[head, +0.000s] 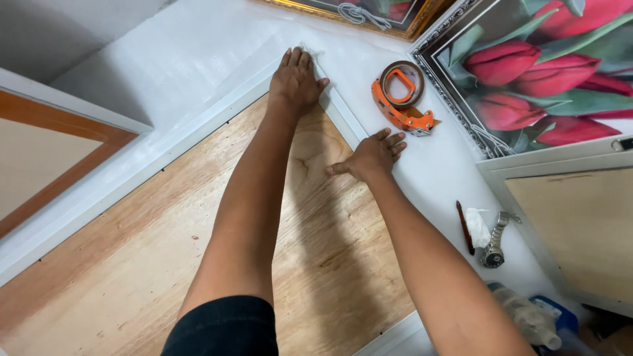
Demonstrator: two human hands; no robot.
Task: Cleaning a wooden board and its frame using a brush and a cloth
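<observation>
Left hand (295,82) lies flat, fingers together, pressing the thin white sheet (198,59) over the far corner of the white frame (165,148). Right hand (373,155) rests palm-down, fingers slightly spread, on the frame's right edge; neither hand grasps anything. Plywood backing (165,264) lies face up. Orange tape dispenser (401,99) sits near, untouched: the corner appears folded, taping apparently outstanding.
</observation>
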